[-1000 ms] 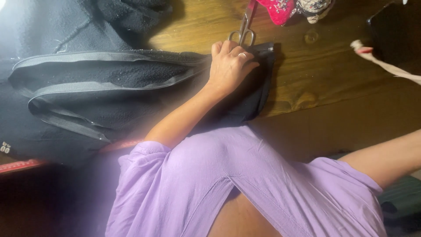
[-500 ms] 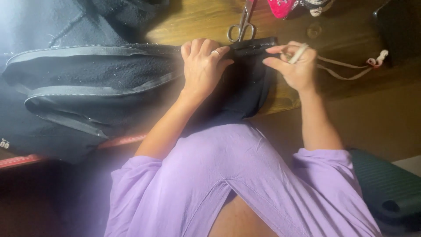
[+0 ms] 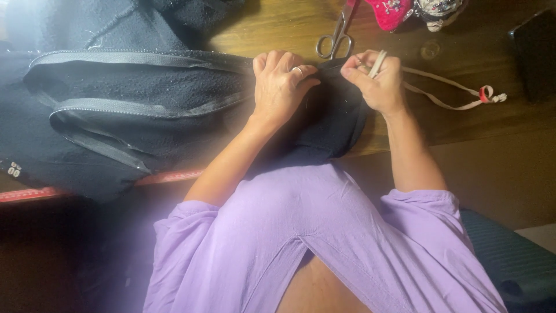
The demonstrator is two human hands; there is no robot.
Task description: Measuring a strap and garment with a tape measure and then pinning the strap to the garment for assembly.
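Observation:
A black fleece garment with grey zipper strips lies over the wooden table. My left hand, a ring on one finger, grips the garment's edge near the top. My right hand pinches the same dark edge just to the right, and a white elastic band with a red-marked end runs from this hand across the table. Silver scissors rest just beyond both hands.
A red pincushion and a patterned fabric item sit at the table's far edge. A dark flat object lies far right. A red measuring strip runs along the near table edge. A teal seat shows lower right.
My right hand came in from the right with the white elastic band and now meets the garment edge beside my left hand. My left hand shifted slightly along the edge.

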